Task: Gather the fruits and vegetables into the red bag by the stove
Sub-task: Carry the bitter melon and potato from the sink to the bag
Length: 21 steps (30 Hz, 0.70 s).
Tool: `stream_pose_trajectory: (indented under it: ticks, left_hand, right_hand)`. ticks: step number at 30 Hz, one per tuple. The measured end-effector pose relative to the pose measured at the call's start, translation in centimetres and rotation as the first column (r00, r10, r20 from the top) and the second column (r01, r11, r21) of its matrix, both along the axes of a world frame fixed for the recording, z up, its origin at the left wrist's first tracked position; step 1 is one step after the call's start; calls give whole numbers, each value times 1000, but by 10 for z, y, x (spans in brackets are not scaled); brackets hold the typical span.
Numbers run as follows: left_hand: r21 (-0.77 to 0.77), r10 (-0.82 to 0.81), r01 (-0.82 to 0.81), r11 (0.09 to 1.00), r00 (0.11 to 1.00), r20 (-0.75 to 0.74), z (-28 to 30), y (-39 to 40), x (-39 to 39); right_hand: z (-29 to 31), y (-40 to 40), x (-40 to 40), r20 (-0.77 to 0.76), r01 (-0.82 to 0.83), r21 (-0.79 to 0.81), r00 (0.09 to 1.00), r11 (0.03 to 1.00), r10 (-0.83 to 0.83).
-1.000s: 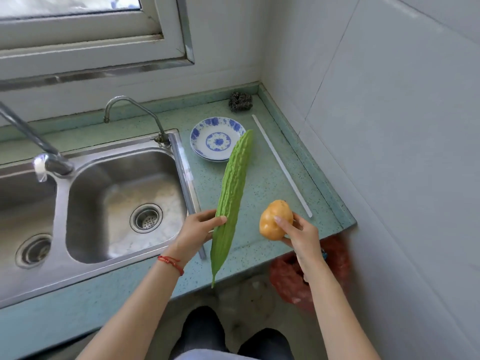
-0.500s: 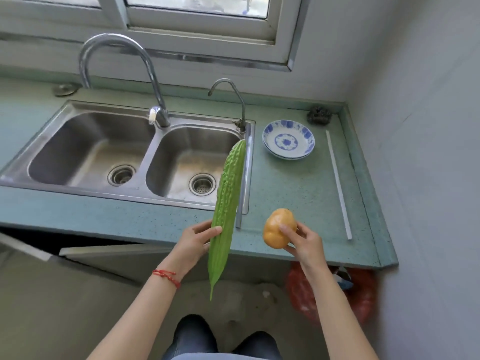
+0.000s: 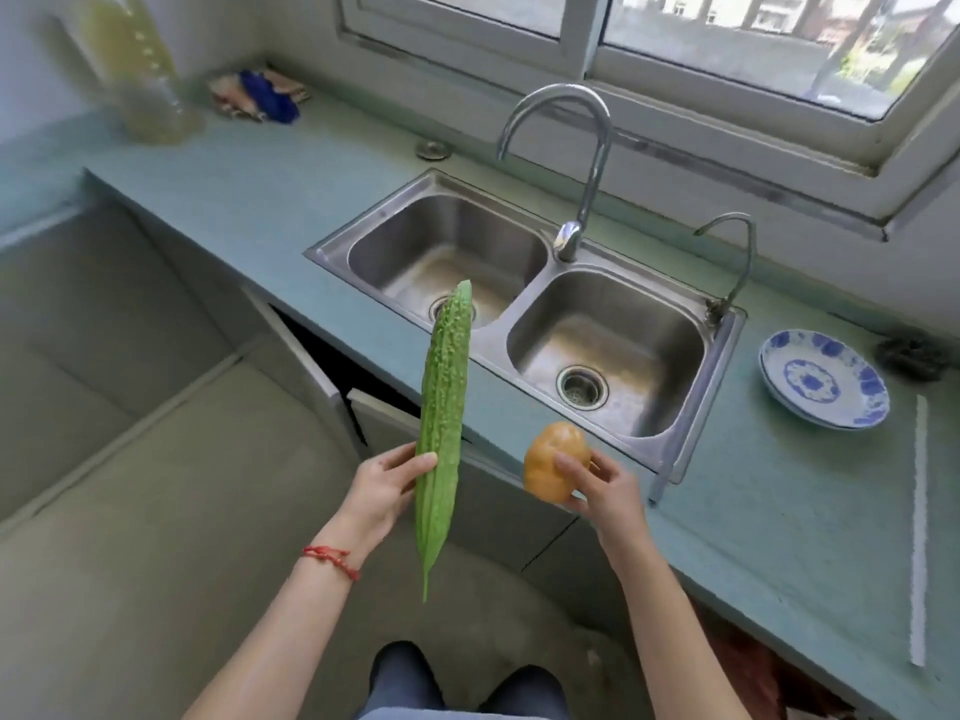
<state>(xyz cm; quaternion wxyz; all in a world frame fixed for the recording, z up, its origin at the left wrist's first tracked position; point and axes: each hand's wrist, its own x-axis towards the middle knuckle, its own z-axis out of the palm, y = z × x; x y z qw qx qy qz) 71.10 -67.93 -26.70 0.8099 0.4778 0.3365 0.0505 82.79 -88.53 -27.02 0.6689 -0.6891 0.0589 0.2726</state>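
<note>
My left hand (image 3: 382,488) grips a long green bitter gourd (image 3: 443,423) near its lower third; the gourd stands almost upright in the air in front of the counter edge, its thin tail pointing down. My right hand (image 3: 602,485) holds a yellow-brown potato (image 3: 551,459) at about the same height, just off the sink's front rim. Both hands are out over the floor, apart from each other. A dark red patch at the bottom right under the counter may be the red bag (image 3: 748,662); a stove is not in view.
A steel double sink (image 3: 670,459) with a tall tap (image 3: 571,163) is set in the teal counter (image 3: 779,511). A blue-patterned plate (image 3: 826,379), a scourer (image 3: 911,353) and a white strip (image 3: 918,527) lie to the right. A yellowish bottle (image 3: 140,70) stands far left. Below is grey floor (image 3: 156,511).
The view has swung left: sink and plate slid right in frame, and the left counter and bottle came into sight. Both hands keep hold of the gourd and potato, now clear of the counter.
</note>
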Motion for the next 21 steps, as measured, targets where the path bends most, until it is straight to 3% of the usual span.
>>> stream_pose_trajectory:
  ticks: [6, 11, 16, 21]
  left_hand:
    - [17, 235, -235, 972, 972, 6, -2, 58, -64]
    - [-9, 403, -403, 915, 915, 1, -4, 92, -122]
    - [-21, 576, -576, 817, 817, 24, -2, 110, -178]
    - [-18, 745, -745, 667, 666, 32, -3, 109, -227]
  right_hand:
    - [3, 87, -23, 13, -219, -8, 976, 976, 219]
    - [9, 149, -52, 75, -428, 0, 901, 904, 426]
    - [13, 207, -84, 70, -586, 10, 809, 810, 584]
    - [13, 255, -115, 77, -760, -8, 648, 650, 758]
